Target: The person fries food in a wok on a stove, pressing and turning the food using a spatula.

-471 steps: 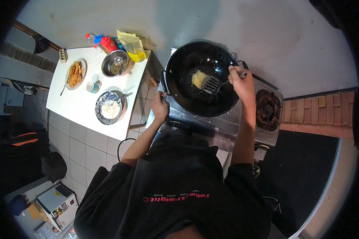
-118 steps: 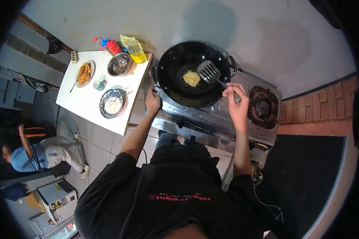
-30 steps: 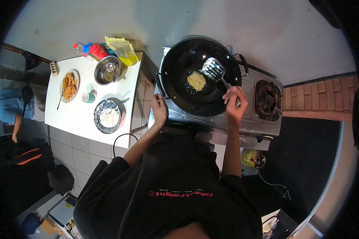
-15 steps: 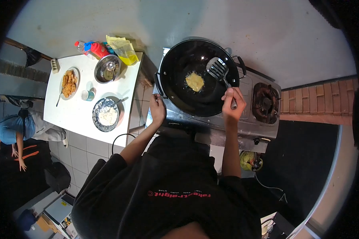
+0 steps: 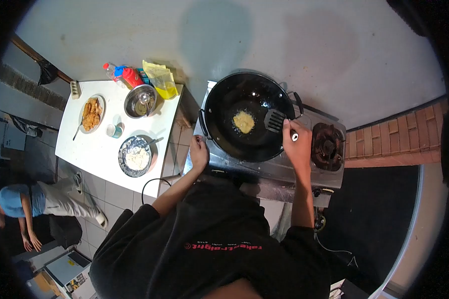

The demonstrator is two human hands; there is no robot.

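My right hand (image 5: pixel 297 141) is wrapped round the handle of a slotted spatula (image 5: pixel 274 121), whose head is over the right side of a black wok (image 5: pixel 232 147). A yellow piece of food (image 5: pixel 244 122) lies in bubbling oil in the middle of the wok, to the left of the spatula and apart from it. My left hand (image 5: pixel 199 153) rests at the stove's left edge, just below the wok's left handle, with its fingers bent; what it grips, if anything, is hidden.
A white table (image 5: pixel 95 154) at left bears a plate of fried food (image 5: pixel 91 114), a steel bowl (image 5: pixel 140 101), a bowl of batter (image 5: pixel 135 157), a cup (image 5: pixel 113 130), bottles and a yellow pouch (image 5: pixel 160 79). Right of the wok is a burner (image 5: pixel 328 147). A person (image 5: pixel 50 199) bends at far left.
The spatula has turned and shifted a little, its head now darker and flatter. The food stays in the wok's middle. The person at left has moved lower in the view, and the whole view has shifted.
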